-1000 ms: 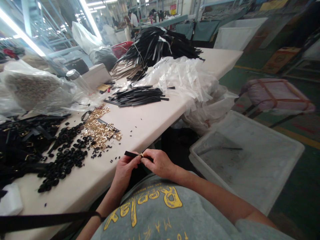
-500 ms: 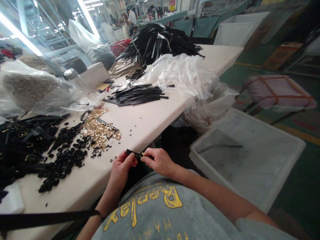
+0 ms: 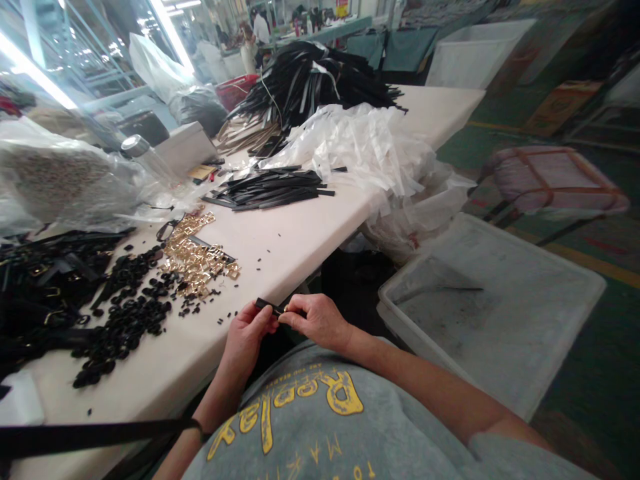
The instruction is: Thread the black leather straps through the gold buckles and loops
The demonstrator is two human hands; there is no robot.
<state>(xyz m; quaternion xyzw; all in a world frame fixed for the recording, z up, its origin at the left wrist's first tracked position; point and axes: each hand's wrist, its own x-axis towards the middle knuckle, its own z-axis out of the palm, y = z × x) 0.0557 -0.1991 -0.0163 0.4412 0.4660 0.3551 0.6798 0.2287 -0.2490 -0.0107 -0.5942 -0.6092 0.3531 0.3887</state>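
In front of my shirt, just off the table's near edge, I hold a short black strap (image 3: 265, 305) in both hands. My left hand (image 3: 249, 328) is closed, thumb and fingers pinching the strap's left end. My right hand (image 3: 320, 321) is closed as well, its thumb and forefinger pinched on the strap's other end, where a small gold buckle (image 3: 286, 309) peeks out; most of it is hidden by the fingers. On the table beyond lie a pile of gold buckles (image 3: 193, 260) and a heap of small black loops (image 3: 123, 330).
Black strips (image 3: 270, 189) lie across the white table (image 3: 305, 233), with a big bundle of black straps (image 3: 310, 77) and crumpled plastic (image 3: 350, 147) behind. Finished-looking buckled straps (image 3: 45, 287) pile up at left. A white bin (image 3: 500, 320) stands to my right, near a padded stool (image 3: 555, 177).
My two hands have drawn slightly closer together along the strap, and less of the gold buckle shows. The whole view has shifted a little.
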